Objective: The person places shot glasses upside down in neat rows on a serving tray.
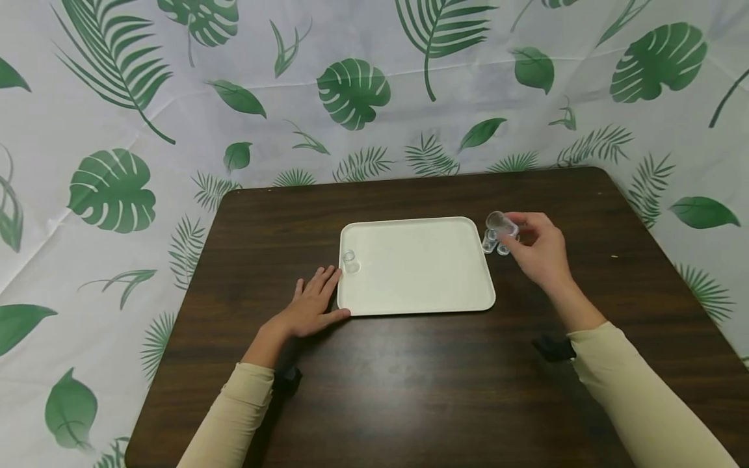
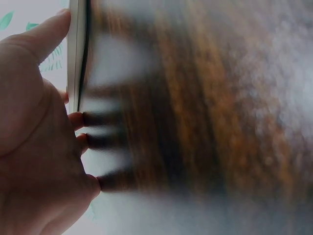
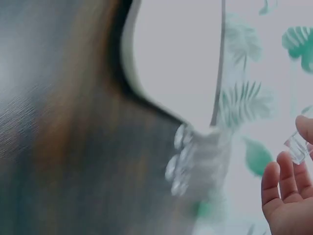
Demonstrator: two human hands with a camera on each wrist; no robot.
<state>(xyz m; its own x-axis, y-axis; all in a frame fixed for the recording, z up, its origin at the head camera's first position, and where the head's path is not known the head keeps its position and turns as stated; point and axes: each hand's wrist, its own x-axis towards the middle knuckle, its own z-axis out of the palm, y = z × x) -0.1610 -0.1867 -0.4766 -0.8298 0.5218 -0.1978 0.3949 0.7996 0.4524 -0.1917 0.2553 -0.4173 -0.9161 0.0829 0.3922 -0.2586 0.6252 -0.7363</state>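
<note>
My right hand (image 1: 538, 247) pinches a small clear shot glass (image 1: 502, 223) between thumb and fingers, tilted, above the table just right of a white tray (image 1: 415, 266). Several more clear shot glasses (image 1: 489, 242) stand below it, close by the tray's right rim; they are blurred in the right wrist view. Near the tray's left end sits one shot glass (image 1: 349, 259). My left hand (image 1: 310, 305) lies with fingers spread at the tray's front left corner, its thumb and fingertips against the rim (image 2: 76, 54).
The tray lies on a dark brown wooden table (image 1: 409, 390). Behind and beside it hangs a white cloth (image 1: 281, 130) printed with green leaves. Dark bands (image 1: 552, 348) sit at both wrists by the sleeves.
</note>
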